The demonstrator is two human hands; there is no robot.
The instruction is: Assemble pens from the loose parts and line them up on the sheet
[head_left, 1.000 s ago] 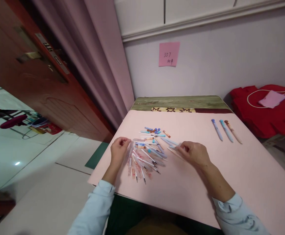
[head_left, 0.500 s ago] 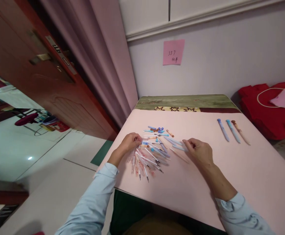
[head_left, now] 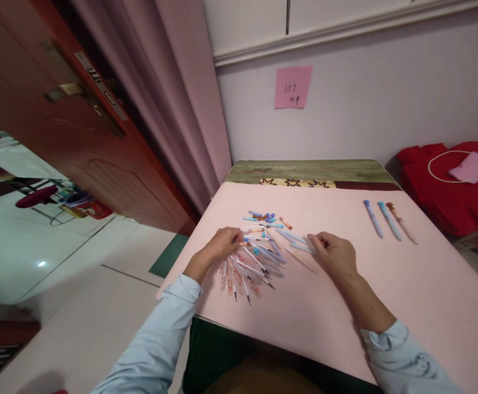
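Observation:
My left hand (head_left: 224, 244) is closed at the left side of a pile of pen parts, its fingertips pressed together among them; what they pinch is hidden. Under and in front of it lie white ink refills (head_left: 255, 265) with dark tips, and clear pinkish tubes (head_left: 230, 279). Across the pile, my right hand (head_left: 336, 256) rests low over the table, thumb and forefinger pinched at the ends of pale blue pen barrels (head_left: 301, 248). Whether it grips one I cannot tell. A beige barrel (head_left: 300, 259) lies just below these fingers.
Three whole pens, purple (head_left: 373, 219), light blue (head_left: 390, 221) and brown-beige (head_left: 402, 223), lie side by side at the right of the pink-covered table (head_left: 345, 350). Small blue caps (head_left: 270, 217) sit behind the pile. Red cloth (head_left: 436, 191) is beyond the right edge, an open door (head_left: 111, 164) left.
My left hand has shifted slightly right, further over the pile's parts. My right hand stays almost where it was, and the view has turned a little.

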